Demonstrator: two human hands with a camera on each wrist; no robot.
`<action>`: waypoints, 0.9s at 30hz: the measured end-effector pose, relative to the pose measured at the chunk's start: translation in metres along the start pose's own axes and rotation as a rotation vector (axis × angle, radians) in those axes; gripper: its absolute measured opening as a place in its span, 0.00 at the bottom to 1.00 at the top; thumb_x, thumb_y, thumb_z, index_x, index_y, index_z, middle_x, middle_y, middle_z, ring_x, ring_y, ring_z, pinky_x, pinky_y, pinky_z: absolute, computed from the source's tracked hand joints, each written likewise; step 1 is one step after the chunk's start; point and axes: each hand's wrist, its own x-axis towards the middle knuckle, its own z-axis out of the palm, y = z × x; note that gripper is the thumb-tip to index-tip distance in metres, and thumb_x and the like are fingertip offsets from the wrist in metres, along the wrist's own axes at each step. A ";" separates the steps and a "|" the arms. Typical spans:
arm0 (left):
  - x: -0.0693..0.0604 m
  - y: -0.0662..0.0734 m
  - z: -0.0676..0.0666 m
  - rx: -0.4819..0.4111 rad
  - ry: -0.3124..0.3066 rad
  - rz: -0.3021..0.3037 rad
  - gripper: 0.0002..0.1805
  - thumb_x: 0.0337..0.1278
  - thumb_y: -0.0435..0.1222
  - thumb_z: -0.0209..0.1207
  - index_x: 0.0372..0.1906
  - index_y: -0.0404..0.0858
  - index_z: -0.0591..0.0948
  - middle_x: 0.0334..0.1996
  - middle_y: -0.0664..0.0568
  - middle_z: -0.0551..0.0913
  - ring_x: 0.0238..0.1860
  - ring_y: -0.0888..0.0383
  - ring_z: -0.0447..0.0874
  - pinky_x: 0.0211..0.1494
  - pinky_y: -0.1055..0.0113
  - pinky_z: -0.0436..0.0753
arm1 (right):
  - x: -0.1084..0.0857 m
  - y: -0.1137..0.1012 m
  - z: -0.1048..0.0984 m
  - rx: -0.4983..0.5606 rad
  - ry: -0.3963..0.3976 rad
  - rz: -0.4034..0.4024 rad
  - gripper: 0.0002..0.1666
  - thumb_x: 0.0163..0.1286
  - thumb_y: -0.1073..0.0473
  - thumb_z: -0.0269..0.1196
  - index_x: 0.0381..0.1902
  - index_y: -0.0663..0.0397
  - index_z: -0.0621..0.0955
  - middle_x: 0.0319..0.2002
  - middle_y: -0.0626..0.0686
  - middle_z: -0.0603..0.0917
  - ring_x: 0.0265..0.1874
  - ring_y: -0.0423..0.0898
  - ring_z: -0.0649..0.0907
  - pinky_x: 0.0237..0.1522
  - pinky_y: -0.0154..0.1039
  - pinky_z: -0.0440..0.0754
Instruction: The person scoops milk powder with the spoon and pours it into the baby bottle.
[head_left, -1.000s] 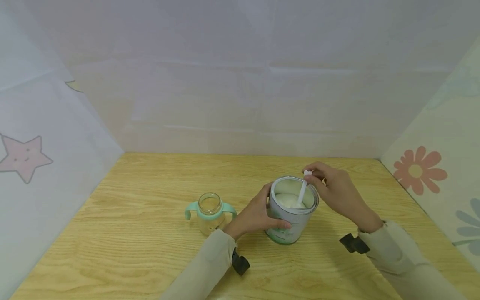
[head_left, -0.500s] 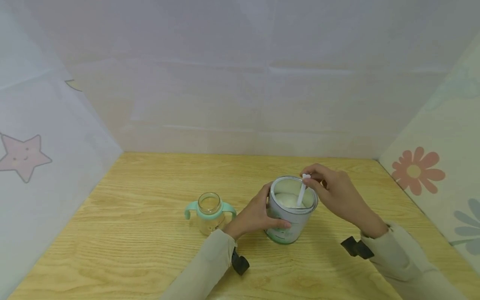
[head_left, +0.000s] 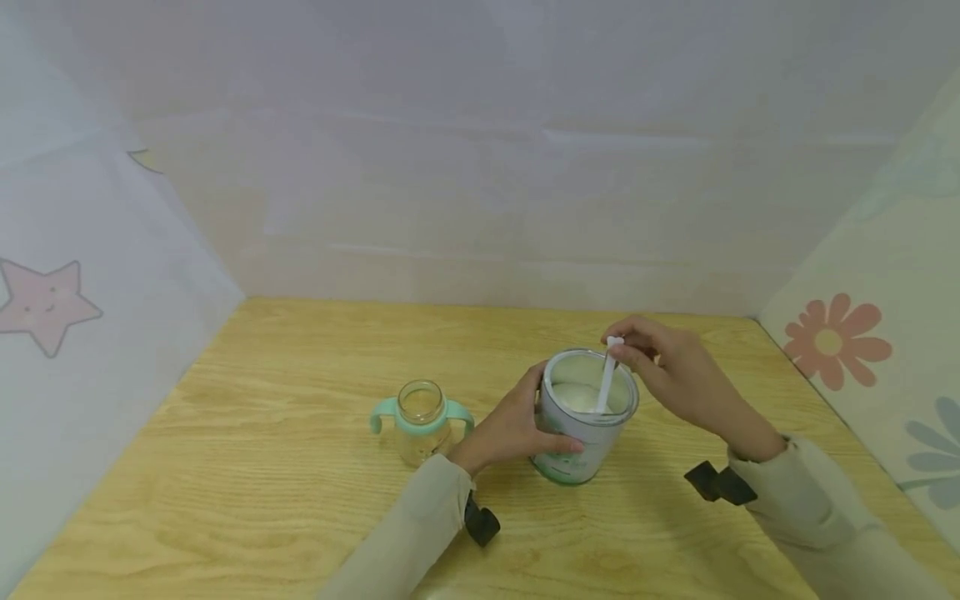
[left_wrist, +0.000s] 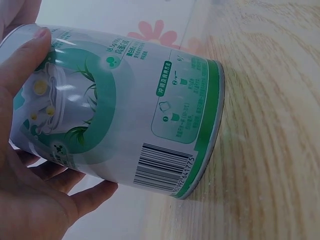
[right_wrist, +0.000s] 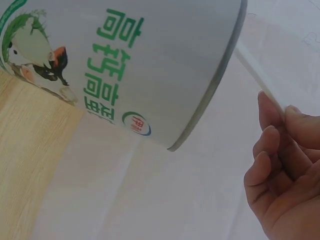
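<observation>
A white and green milk powder can [head_left: 581,454] stands open-topped on the wooden table, with pale powder [head_left: 576,397] inside. My left hand [head_left: 513,427] grips its near left side, thumb across the front and fingers around the back; the left wrist view shows the thumb and fingers [left_wrist: 95,197] against the printed wall. Over the rim, my right hand [head_left: 678,375] pinches the upper end of a white scoop [head_left: 606,383] between thumb and fingers. The scoop's handle leans into the can, and its lower end is hidden in the powder. In the right wrist view, the handle [right_wrist: 260,77] passes behind the can's rim.
A clear baby bottle [head_left: 422,425] with mint-green handles and no cap stands left of the can, close to my left forearm. Pale printed sheets [head_left: 480,208] enclose the back and sides of the wooden table [head_left: 285,433].
My right hand first lowers the scoop slightly into the can, then raises it a little again. The left hand and the can stay in place; the head view shifts slightly.
</observation>
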 end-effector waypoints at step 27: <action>0.000 0.008 -0.016 0.085 -0.025 -0.008 0.56 0.48 0.45 0.71 0.75 0.47 0.46 0.70 0.53 0.60 0.69 0.54 0.61 0.65 0.54 0.71 | 0.025 0.005 -0.015 -0.057 0.077 0.053 0.07 0.66 0.71 0.59 0.42 0.61 0.80 0.24 0.50 0.83 0.19 0.32 0.73 0.20 0.30 0.69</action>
